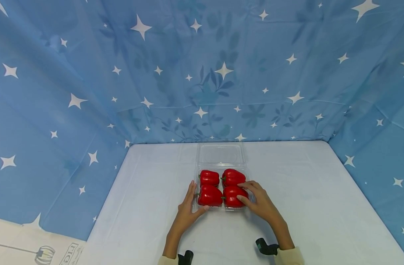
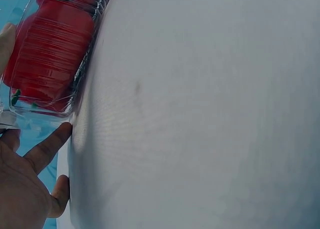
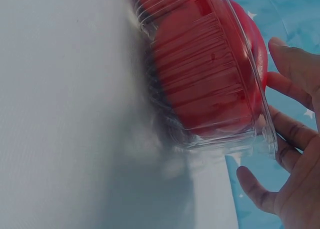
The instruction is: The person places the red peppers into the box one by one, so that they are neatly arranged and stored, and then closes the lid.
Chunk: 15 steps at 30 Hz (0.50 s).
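Four-sided and clear, an open plastic clamshell container [image 1: 235, 209] holds several red bell peppers with green stems, set in two rows. My left hand [image 1: 186, 217] is at its left side, fingers stretched along the wall and thumb by the front-left pepper [image 1: 210, 195]. In the left wrist view the other fingers of that hand [image 2: 22, 184] are spread below the container. My right hand [image 1: 263, 202] is over the front-right pepper [image 1: 234, 197], thumb and forefinger loosely bent across its top. The right wrist view shows the thumb slightly apart from this pepper [image 3: 205, 69].
The container's clear lid [image 1: 220, 154] lies folded back toward the far table edge. A white cloth covers the table [image 1: 155, 176]. Blue star-patterned curtains [image 1: 202, 73] stand behind and at both sides. A cream printed cloth [image 1: 26, 243] shows at lower left.
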### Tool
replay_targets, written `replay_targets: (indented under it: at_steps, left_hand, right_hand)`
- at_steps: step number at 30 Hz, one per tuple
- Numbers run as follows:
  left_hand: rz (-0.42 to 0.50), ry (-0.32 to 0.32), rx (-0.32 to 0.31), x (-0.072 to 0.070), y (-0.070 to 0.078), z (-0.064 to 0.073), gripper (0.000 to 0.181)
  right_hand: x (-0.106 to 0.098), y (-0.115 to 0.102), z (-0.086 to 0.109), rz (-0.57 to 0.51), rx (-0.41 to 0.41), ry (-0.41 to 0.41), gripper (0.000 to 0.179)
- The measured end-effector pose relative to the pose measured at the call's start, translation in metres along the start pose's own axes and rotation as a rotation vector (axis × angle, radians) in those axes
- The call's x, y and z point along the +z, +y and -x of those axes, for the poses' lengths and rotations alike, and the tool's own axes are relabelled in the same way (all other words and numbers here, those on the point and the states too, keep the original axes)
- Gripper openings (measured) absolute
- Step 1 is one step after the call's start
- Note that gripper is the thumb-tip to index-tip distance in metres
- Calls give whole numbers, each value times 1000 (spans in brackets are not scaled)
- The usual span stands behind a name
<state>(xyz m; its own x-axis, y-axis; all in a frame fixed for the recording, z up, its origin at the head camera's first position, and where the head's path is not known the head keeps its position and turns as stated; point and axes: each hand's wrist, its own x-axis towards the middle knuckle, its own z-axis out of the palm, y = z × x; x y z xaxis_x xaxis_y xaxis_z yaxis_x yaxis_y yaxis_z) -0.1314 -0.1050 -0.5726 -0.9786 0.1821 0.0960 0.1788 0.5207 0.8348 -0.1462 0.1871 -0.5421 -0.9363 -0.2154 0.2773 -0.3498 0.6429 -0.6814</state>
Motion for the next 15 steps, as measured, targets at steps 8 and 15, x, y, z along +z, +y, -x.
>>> replay_targets:
  at_steps: [8, 15]
  left_hand:
    - [14, 4, 0, 0, 0, 0, 93]
    - [1, 10, 1, 1, -2, 1, 93]
  right_hand:
    - [1, 2, 0, -22, -23, 27, 42]
    - [1, 4, -1, -103, -16, 78, 32]
